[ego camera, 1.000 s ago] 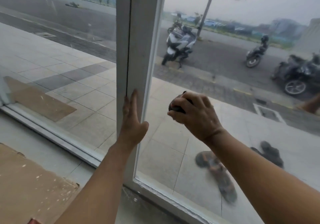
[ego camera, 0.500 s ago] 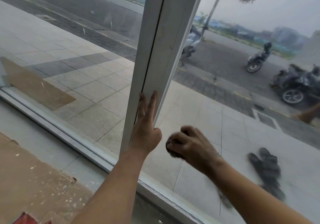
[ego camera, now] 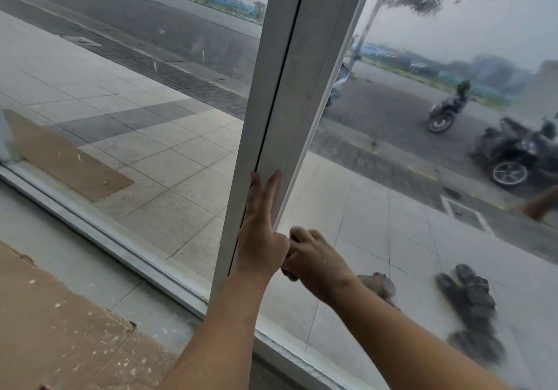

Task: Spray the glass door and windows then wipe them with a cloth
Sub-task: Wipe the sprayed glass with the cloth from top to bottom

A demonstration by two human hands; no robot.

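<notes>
A white vertical frame post (ego camera: 290, 94) divides two glass panes: the left window pane (ego camera: 136, 103) and the right glass pane (ego camera: 407, 178). My left hand (ego camera: 261, 238) rests flat on the post with straight fingers pointing up. My right hand (ego camera: 314, 258) is curled round a dark cloth, almost fully hidden in the fist, and presses it against the lower right pane right beside the post and my left hand. No spray bottle is in view.
The white bottom rail (ego camera: 105, 235) runs along the floor below the glass. Brown cardboard sheeting (ego camera: 54, 329) covers the floor at lower left. Outside are tiled pavement, parked motorbikes (ego camera: 513, 154) and dark footwear (ego camera: 471, 293).
My right hand with the cloth has swept down and left across the right pane until it sits against my left hand. The left hand stays on the post.
</notes>
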